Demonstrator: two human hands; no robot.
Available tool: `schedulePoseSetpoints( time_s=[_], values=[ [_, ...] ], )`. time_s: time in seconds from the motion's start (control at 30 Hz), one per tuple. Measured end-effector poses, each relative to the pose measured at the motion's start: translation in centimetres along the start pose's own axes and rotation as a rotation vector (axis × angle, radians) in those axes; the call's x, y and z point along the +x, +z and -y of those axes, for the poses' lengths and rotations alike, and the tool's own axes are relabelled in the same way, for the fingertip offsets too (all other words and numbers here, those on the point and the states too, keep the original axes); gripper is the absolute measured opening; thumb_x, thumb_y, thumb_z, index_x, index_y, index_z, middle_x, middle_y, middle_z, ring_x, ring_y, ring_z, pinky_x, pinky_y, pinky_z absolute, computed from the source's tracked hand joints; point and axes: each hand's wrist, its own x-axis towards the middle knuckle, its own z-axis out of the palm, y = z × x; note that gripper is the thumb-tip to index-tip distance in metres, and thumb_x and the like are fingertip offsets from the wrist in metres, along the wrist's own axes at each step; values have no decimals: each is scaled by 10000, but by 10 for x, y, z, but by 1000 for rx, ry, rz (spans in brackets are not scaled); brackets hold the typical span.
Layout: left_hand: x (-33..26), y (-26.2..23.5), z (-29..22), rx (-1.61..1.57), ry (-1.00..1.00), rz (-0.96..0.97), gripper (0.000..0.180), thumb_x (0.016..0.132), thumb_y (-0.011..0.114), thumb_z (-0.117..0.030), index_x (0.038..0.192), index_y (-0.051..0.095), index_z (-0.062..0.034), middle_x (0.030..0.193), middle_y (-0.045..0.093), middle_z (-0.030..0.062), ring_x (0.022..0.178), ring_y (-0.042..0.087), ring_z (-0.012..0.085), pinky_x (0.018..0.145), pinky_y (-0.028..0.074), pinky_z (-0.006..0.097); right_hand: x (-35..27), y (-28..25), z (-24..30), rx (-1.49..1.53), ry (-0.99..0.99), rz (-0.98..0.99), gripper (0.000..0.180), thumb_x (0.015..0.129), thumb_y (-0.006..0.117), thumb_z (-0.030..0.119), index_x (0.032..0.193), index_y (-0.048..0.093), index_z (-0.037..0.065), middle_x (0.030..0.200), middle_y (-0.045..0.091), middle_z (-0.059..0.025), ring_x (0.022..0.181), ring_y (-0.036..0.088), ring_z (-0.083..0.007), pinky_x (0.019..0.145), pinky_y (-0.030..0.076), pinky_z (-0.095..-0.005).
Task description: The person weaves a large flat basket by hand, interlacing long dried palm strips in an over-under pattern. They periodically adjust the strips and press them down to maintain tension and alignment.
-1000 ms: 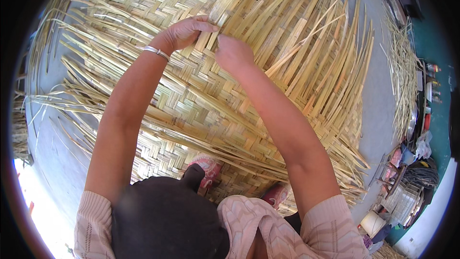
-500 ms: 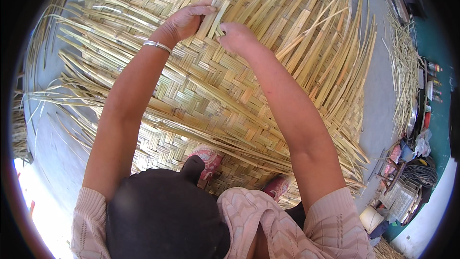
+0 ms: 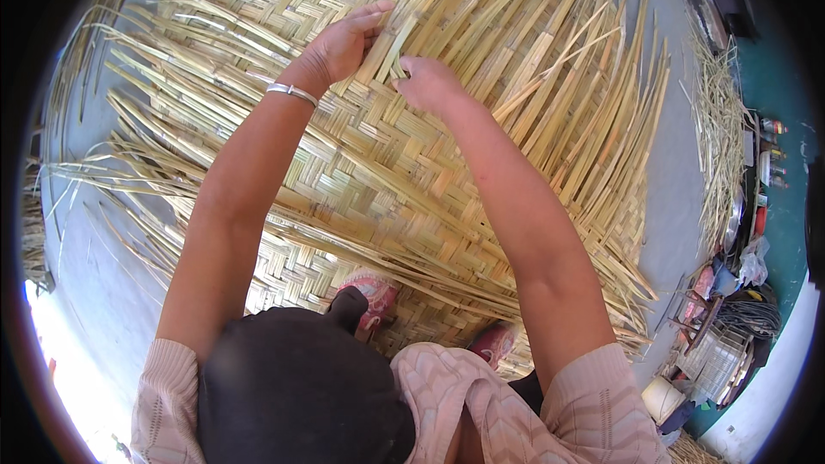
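The flat woven cane mat point(image 3: 404, 131) is straw-yellow and pale green, herringbone-patterned — the knitted short-sleeved top point(image 3: 507, 430) pale pink with beige zigzags.

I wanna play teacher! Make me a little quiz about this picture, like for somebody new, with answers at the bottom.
1. Which hand is nearer the silver bracelet?
A) left hand
B) right hand
C) both equally near

2. True or false: both shoes are plain green.

3. Fill in the blank: the hands are up close to long strips on a ______ mat, not a smooth one.

Key:
1. A
2. False; they look pinkish
3. woven
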Motion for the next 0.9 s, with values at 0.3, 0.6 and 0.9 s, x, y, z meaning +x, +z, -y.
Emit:
schedulePoseSetpoints(
  time_s=[0.3,0.6,0.9],
  values=[
    [9,-1,1,-90,-39,-41,365,952,551,-300,1203,563,-35,1074,651,92,967,605,205,912,484,345,0,1,0,30,6,-14,296,857,616,266,1063,636,54,1075,654,-175,1031,605,-355,884,476,-428],
    [23,3,-3,-48,-122,-213,417,921,599,-385,1130,603,-25,1074,639,97,943,591,215,910,468,347,-1,1,-1,47,3,-25,309,880,624,263,1107,614,53,1047,648,-210,1001,601,-379,861,466,-426],
    [16,-1,-10,-11,13,-103,359,939,565,-413,1098,617,-95,1006,649,32,928,571,165,903,449,356,0,2,-3,72,-5,-17,334,880,622,265,1130,603,43,1039,648,-222,996,603,-390,867,469,-427]
  ],
)
